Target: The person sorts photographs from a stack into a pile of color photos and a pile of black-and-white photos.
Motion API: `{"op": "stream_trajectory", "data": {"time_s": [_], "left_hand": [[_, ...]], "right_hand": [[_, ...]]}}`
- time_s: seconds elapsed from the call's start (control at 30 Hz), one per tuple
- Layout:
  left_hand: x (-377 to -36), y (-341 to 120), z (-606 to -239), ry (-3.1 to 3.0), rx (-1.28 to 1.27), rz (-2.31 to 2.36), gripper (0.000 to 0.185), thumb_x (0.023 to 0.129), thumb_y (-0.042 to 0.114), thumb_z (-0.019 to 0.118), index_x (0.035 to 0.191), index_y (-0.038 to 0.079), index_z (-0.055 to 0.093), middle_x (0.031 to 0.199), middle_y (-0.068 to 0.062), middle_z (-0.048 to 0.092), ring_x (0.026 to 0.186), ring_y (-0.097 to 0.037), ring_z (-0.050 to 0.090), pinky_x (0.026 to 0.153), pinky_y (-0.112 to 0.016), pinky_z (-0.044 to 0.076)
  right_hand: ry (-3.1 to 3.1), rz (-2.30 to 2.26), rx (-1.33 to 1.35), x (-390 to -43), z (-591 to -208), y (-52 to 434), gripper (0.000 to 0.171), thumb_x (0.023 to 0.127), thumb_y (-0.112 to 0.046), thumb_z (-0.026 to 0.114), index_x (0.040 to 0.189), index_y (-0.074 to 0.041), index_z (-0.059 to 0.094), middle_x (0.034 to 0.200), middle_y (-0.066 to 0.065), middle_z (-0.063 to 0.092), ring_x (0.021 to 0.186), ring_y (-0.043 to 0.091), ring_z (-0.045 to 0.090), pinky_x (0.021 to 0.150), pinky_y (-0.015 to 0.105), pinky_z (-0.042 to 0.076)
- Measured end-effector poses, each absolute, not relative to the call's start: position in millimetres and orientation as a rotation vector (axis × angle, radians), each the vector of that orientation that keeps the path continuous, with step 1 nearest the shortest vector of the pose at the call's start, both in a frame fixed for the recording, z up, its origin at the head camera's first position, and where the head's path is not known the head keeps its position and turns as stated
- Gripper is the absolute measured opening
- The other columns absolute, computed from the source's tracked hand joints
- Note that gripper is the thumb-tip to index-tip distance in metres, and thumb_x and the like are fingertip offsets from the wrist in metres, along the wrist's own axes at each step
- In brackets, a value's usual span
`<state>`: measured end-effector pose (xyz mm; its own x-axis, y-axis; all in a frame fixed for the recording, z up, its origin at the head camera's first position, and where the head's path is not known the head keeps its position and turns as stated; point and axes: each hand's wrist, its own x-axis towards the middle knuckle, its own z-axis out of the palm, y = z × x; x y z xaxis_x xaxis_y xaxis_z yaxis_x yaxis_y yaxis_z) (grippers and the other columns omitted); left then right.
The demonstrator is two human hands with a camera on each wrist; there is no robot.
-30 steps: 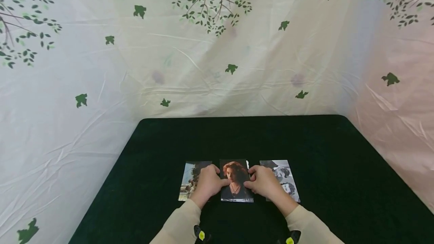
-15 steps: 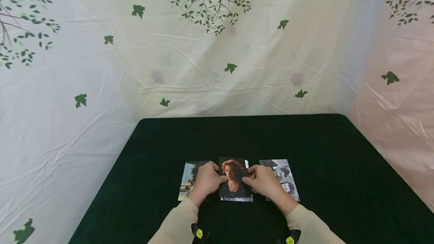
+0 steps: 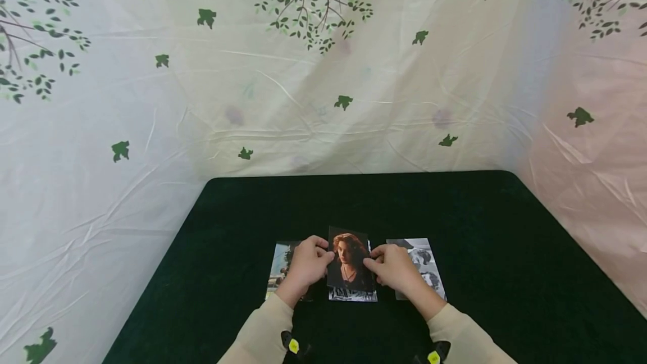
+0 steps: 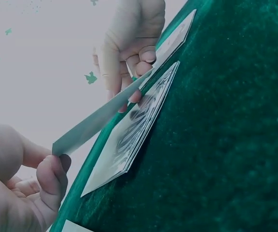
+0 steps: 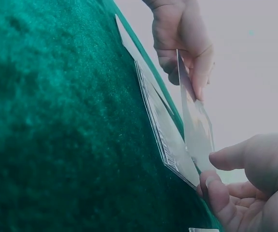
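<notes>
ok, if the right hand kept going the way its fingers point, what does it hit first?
Probably the left hand. The right hand points leftward across the lifted red-haired portrait photo both pinch; nothing else shows between them, though depth is unclear.

Lifted photo [image 3: 349,258] above middle stack [image 3: 352,295]; photos left [image 3: 279,265] and right [image 3: 422,263].

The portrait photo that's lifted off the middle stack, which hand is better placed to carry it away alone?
Probably either: the left hand and the right hand each pinch one side edge of the portrait photo, tilted above the middle stack.
</notes>
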<state>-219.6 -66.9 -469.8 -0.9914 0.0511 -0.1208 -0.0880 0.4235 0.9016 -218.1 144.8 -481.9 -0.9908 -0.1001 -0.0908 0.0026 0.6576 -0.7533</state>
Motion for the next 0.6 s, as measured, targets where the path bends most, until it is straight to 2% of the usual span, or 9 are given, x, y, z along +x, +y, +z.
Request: {"op": "stream_trajectory", "data": {"time_s": [0.43,0.6], "left_hand": [[-222.9,-67.9,-469.2,2.53,-0.036,1.656,0.022,0.094,0.015,0.063,0.112,0.004,0.057,0.081,-0.007,0.063,0.061,-0.019,0.059,0.054,-0.033,0.05],[-222.6,-67.9,-469.5,2.544,-0.033,1.671,0.019,0.095,0.014,0.06,0.111,0.003,0.057,0.08,-0.008,0.062,0.057,-0.019,0.059,0.051,-0.031,0.05]], "right_hand": [[2.778,-1.4,-0.037,-219.5,-477.8,146.7,0.022,0.09,-0.019,0.068,0.107,-0.006,0.066,0.068,-0.001,0.063,0.056,0.014,0.059,0.05,0.031,0.046],[2.753,-1.482,-0.018,-221.3,-479.2,146.2,0.019,0.089,-0.017,0.068,0.104,-0.005,0.066,0.07,0.0,0.064,0.058,0.014,0.06,0.053,0.029,0.05]]}}
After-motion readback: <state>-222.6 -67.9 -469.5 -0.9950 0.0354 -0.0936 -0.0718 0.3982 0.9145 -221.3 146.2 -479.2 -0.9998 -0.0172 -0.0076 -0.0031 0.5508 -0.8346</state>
